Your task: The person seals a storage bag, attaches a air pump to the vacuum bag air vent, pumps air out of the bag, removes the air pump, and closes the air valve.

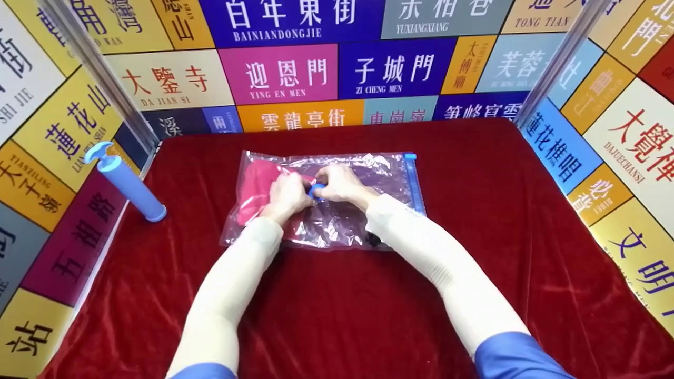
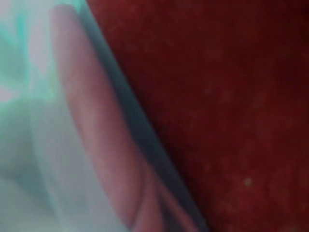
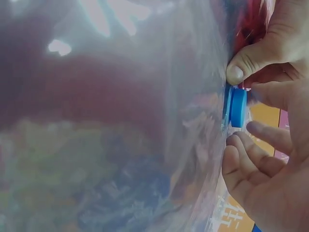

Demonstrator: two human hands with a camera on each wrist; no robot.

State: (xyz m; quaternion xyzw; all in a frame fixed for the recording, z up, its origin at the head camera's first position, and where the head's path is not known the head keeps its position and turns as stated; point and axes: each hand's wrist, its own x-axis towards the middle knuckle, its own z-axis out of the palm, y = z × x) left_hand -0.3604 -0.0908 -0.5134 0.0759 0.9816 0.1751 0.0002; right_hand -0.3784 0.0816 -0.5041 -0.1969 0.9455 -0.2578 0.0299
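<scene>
A clear plastic storage bag (image 1: 363,231) lies on the table, with a folded pink item (image 1: 255,184) inside its left part. Near its middle is a round blue valve cap (image 3: 238,107). My left hand (image 1: 289,193) pinches the film beside the valve, close to the pink item. From the other side, my right hand (image 1: 342,184) has its thumb and fingers curled at the cap. Both hands crowd round the valve in the right wrist view, partly hiding it. The left wrist view is blurred, with a long pinkish shape and hazy film beside red cloth.
A light blue hand pump (image 1: 129,181) stands at the table's left edge. A blue zip slider (image 1: 410,156) sits at the top of the bag's right-hand seal. Dark red velvet cloth (image 1: 337,316) covers the table, and panels of coloured signs (image 1: 284,73) wall it in.
</scene>
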